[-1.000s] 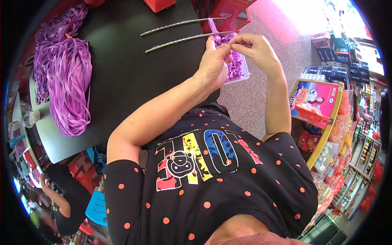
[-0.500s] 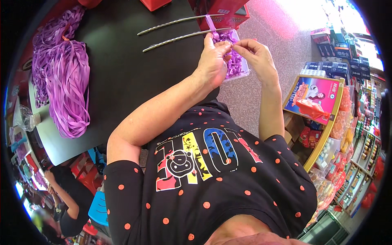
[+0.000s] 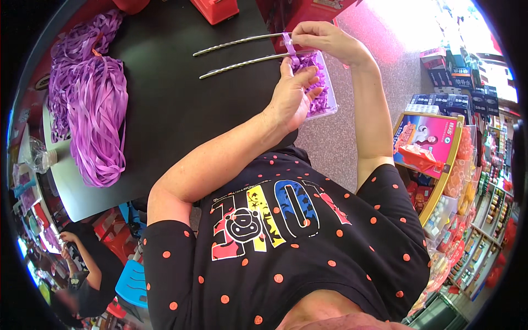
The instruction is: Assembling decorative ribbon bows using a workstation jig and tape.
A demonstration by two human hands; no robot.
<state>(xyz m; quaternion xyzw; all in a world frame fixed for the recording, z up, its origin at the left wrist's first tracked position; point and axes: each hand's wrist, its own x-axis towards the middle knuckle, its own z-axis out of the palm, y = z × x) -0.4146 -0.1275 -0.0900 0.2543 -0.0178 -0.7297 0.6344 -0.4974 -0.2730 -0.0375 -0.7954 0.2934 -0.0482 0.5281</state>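
Note:
Two twisted metal rods [image 3: 236,67] jut side by side over the dark table, with a purple ribbon [image 3: 290,45] looped across both. My right hand [image 3: 324,41] pinches this ribbon by the upper rod, its fingertips pressed together. Below it, my left hand [image 3: 294,91] is turned partly palm up, fingers loosely spread, the thumb tip touching the ribbon beside the lower rod. Under and beside that hand, a clear plastic box [image 3: 333,104] holds many small purple ribbon pieces [image 3: 325,82]. What the rods are fixed to is hidden behind my right hand.
A big bundle of purple ribbons [image 3: 99,121] lies on the left of the black table [image 3: 159,110]. Red boxes [image 3: 217,8] stand at the far edge. A display counter [image 3: 429,140] is to the right. Another person [image 3: 91,269] sits at lower left near a blue stool [image 3: 132,283].
My right hand has moved up from beside my left fingers to the ribbon at the upper rod. My left fingers have loosened and spread. The view has shifted slightly.

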